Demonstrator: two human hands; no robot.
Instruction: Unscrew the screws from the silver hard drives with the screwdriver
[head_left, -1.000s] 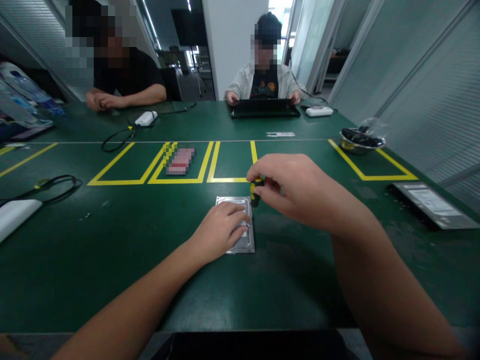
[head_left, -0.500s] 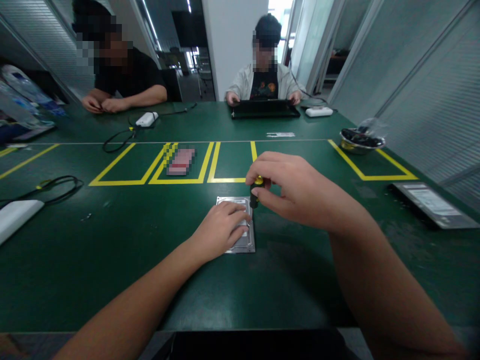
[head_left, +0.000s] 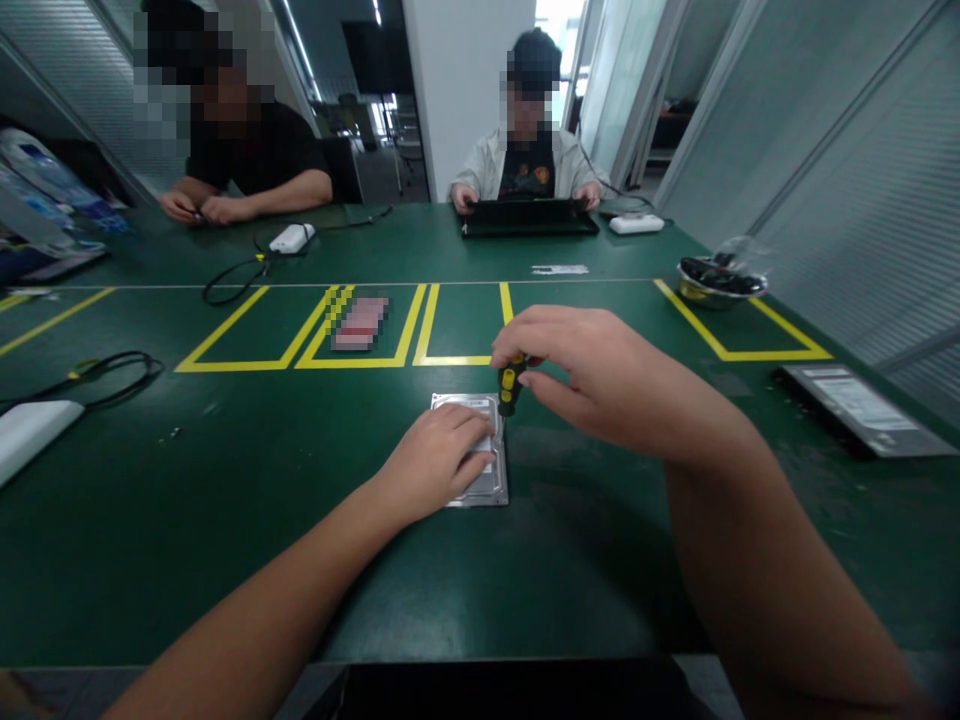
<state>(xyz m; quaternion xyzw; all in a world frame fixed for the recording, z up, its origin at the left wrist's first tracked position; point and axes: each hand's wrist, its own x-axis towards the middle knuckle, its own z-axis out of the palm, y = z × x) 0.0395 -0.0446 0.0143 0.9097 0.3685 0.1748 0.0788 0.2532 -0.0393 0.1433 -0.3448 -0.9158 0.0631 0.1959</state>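
A silver hard drive (head_left: 491,488) lies flat on the green table in front of me. My left hand (head_left: 444,450) rests across its top, fingers laid out over the label and partly covering it. In my right hand (head_left: 581,365) is a short black-and-yellow screwdriver (head_left: 510,385), held upright by its upper end. The thumb stands a little off the handle. Its lower end is at the drive's right edge, near the upper corner; I cannot make out the tip or a screw under it.
Yellow tape (head_left: 352,363) marks boxes across the table; a blurred pink item (head_left: 361,324) lies in one. A second drive-like unit (head_left: 862,410) and a metal bowl (head_left: 724,285) are at right. Small bits (head_left: 175,432) and a white power strip (head_left: 37,435) lie left. Two people sit opposite.
My right thumb has come away from the screwdriver handle, showing more of its yellow. The fingers of my left hand have drawn closer together on the drive.
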